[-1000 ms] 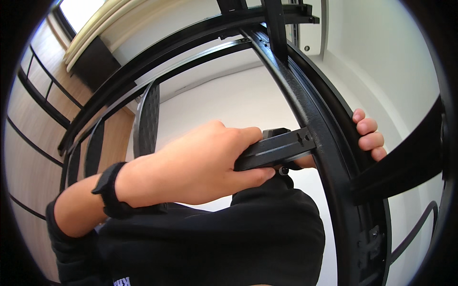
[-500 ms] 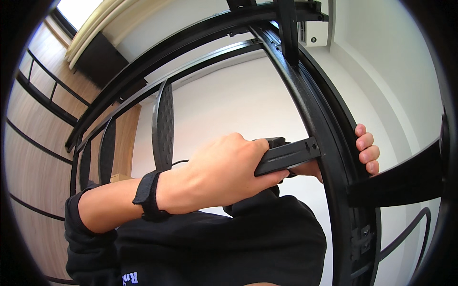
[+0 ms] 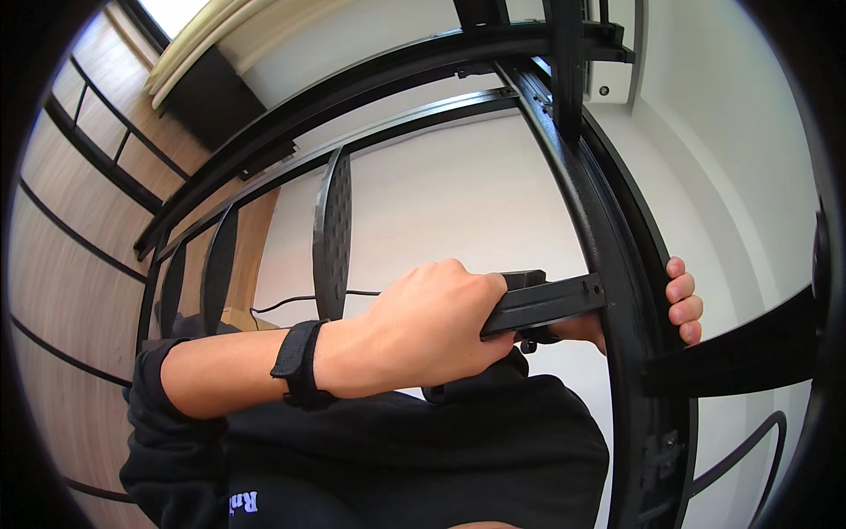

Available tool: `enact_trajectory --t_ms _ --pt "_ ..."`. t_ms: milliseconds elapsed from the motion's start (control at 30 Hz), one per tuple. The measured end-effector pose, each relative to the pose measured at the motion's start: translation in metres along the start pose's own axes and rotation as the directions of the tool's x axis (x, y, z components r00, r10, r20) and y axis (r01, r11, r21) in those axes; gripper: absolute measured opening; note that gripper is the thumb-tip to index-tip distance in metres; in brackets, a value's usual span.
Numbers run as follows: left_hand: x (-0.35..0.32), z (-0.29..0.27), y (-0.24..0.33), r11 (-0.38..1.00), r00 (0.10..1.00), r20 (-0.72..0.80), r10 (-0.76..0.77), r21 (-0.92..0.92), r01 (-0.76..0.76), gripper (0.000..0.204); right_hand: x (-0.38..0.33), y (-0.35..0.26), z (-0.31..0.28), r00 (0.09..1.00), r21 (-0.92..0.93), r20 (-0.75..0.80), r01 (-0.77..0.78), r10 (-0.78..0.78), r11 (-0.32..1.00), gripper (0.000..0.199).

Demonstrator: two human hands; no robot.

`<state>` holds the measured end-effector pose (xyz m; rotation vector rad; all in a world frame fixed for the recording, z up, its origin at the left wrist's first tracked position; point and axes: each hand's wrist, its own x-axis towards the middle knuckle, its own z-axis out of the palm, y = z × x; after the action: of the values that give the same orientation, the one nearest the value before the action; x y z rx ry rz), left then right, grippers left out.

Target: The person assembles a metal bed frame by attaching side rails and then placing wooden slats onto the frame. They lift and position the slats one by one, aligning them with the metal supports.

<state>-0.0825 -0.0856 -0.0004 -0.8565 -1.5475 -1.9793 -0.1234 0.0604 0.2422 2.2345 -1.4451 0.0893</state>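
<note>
Gripping short black bar point(image 3: 546, 304) in left hand point(image 3: 432, 317), with fingers curled tight over top and thumb tucked along lower edge. Holding it mid-frame, just inside black side rail point(image 3: 630, 291). Running lengthwise out from the grip toward side rail, tilting slightly up to the right. Pointing holed end at rail's inner edge, right up close; can't tell if touching. See small black block point(image 3: 526, 279) just behind bar.

Reaching under side rail with right hand point(image 3: 684, 304), bending fingers close together round outer edge. Can't see palm or thumb; can't tell how firmly holding.

Wearing black wristband point(image 3: 300, 366) on left forearm point(image 3: 225, 375). See tan box-like thing point(image 3: 236, 319) beyond black slats point(image 3: 332, 234), mostly hidden; can't see inside. Same for dark cabinet point(image 3: 211, 97), upper left: can't see contents.
</note>
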Motion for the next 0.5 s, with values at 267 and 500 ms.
enact_trajectory --t_ms 267,500 --pt "0.001 -0.023 -0.001 0.994 0.994 0.111 0.024 0.107 -0.036 0.041 -0.006 0.009 0.011 0.991 -0.06 -0.116 0.059 -0.066 0.996 0.06" --pt "0.11 -0.074 -0.074 0.8 0.86 -0.441 0.258 0.596 0.066 0.056 -0.015 0.054 0.016 0.94 0.194 -0.3 0.224 -0.159 0.955 0.064"
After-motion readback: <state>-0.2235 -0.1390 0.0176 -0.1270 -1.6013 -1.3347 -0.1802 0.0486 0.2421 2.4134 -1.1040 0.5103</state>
